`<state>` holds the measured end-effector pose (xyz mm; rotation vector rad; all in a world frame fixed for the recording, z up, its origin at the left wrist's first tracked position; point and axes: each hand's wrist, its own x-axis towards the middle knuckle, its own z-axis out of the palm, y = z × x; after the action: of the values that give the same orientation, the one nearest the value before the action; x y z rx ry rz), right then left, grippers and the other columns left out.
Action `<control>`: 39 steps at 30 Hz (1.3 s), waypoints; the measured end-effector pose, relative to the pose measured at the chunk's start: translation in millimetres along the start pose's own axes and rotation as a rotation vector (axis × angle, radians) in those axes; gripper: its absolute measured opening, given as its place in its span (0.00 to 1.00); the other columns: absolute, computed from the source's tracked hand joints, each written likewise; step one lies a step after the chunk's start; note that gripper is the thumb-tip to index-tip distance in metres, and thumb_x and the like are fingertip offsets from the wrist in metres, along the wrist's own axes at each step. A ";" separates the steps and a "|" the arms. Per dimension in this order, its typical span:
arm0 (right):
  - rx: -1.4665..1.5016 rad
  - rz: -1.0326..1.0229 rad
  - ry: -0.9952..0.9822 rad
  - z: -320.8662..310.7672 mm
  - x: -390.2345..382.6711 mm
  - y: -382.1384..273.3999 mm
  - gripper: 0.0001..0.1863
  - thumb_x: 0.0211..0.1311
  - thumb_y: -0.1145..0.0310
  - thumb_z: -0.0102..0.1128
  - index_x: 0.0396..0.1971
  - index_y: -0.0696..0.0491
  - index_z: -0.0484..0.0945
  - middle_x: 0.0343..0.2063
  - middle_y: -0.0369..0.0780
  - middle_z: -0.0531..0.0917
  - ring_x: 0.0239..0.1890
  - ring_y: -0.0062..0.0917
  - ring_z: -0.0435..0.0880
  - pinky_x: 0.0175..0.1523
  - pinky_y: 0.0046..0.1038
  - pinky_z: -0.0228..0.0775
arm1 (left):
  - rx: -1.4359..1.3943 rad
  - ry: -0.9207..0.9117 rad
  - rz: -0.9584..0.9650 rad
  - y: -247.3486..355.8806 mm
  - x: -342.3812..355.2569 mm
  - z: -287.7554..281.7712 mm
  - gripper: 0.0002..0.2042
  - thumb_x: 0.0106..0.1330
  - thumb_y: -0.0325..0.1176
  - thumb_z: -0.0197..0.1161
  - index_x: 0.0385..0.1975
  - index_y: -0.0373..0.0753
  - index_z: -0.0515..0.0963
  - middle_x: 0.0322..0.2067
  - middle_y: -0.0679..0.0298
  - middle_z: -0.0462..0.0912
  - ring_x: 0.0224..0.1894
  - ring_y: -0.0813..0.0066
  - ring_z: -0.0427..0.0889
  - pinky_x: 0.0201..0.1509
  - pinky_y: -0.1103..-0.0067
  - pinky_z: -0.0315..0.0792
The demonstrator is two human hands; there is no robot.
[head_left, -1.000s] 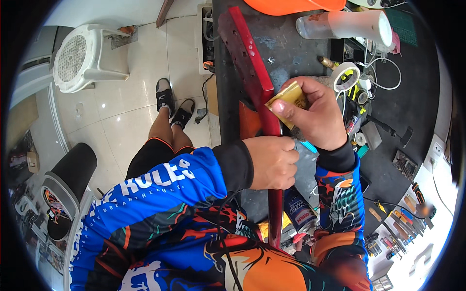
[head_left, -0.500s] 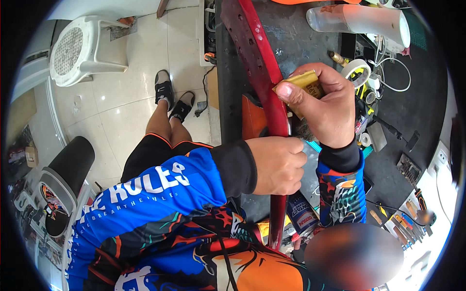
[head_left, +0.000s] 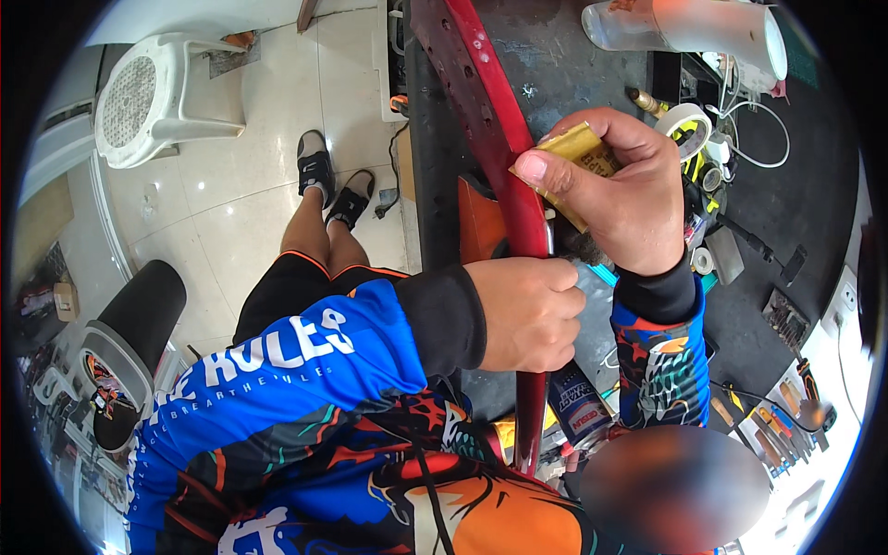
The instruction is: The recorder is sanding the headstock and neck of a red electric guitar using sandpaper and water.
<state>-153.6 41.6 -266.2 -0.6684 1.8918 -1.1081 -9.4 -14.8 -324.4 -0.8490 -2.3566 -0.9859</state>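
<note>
left fingers [head_left: 561,319] curled round a glossy red guitar neck [head_left: 525,220], right fingers [head_left: 636,139] pinching folded yellow paper [head_left: 578,144] with dark print, white-lettered dark blue cylindrical can [head_left: 575,400] nearby

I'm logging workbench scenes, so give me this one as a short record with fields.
Left hand: closed around the red guitar neck
Right hand: pinching folded yellow paper, which appears to touch the neck's edge
Headstock: several small holes
Nearby: white tape roll by the right hand; blue can right of the neck
Floor: white stool
</note>
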 end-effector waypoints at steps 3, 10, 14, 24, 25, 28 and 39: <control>-0.177 0.143 -0.060 -5.3 -1.9 -5.8 0.12 0.56 0.70 0.77 0.31 0.59 0.81 0.25 0.33 0.83 0.28 0.11 0.78 0.33 0.17 0.72 | -0.021 0.002 0.006 -0.9 0.7 -1.1 0.06 0.50 0.36 0.59 0.18 0.48 0.70 0.21 0.75 0.70 0.32 0.77 0.74 0.38 0.79 0.65; -0.074 0.051 0.005 -0.3 -3.1 -2.0 0.11 0.56 0.71 0.76 0.32 0.60 0.81 0.26 0.33 0.84 0.27 0.11 0.78 0.33 0.17 0.72 | 0.020 -0.023 0.016 -1.4 1.2 -2.2 0.06 0.51 0.37 0.59 0.18 0.48 0.70 0.22 0.75 0.70 0.33 0.77 0.74 0.38 0.80 0.65; -0.082 -0.007 0.020 1.3 -0.9 -0.7 0.12 0.57 0.70 0.76 0.33 0.59 0.82 0.26 0.33 0.84 0.28 0.11 0.79 0.34 0.17 0.74 | 0.001 -0.036 0.017 0.6 -2.2 3.0 0.05 0.51 0.37 0.59 0.19 0.48 0.70 0.22 0.75 0.70 0.33 0.77 0.74 0.38 0.79 0.65; -0.599 -0.355 0.447 -22.1 18.5 -121.6 0.09 0.59 0.69 0.70 0.35 0.57 0.84 0.24 0.39 0.86 0.27 0.22 0.85 0.35 0.24 0.75 | 0.009 -0.030 0.067 -4.3 2.8 -4.4 0.03 0.54 0.37 0.58 0.24 0.50 0.71 0.26 0.75 0.71 0.36 0.76 0.75 0.41 0.79 0.67; -0.783 -0.543 0.467 -28.0 38.9 -132.0 0.10 0.60 0.67 0.69 0.36 0.58 0.83 0.24 0.40 0.86 0.26 0.22 0.84 0.36 0.23 0.75 | 0.035 -0.045 0.071 -4.7 2.7 -4.9 0.04 0.55 0.37 0.58 0.24 0.50 0.70 0.25 0.75 0.70 0.36 0.77 0.75 0.41 0.79 0.66; -1.118 -0.461 0.378 -25.3 119.6 -136.3 0.11 0.58 0.64 0.66 0.36 0.55 0.84 0.29 0.45 0.86 0.32 0.40 0.86 0.41 0.35 0.78 | 0.075 -0.081 0.067 -2.7 1.3 -4.9 0.05 0.55 0.36 0.58 0.23 0.50 0.69 0.25 0.75 0.69 0.35 0.77 0.74 0.41 0.79 0.66; -1.422 -0.354 0.262 -24.4 206.6 -89.6 0.08 0.61 0.61 0.60 0.28 0.45 0.86 0.28 0.41 0.87 0.33 0.37 0.87 0.43 0.41 0.76 | 0.051 -0.021 0.053 -2.0 -0.5 -2.2 0.06 0.55 0.35 0.59 0.21 0.49 0.68 0.23 0.75 0.69 0.33 0.77 0.73 0.41 0.80 0.65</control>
<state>-278.4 -147.3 -260.2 -1.6990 2.7046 0.2061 -10.0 -17.7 -324.3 -0.9018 -2.3535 -0.8965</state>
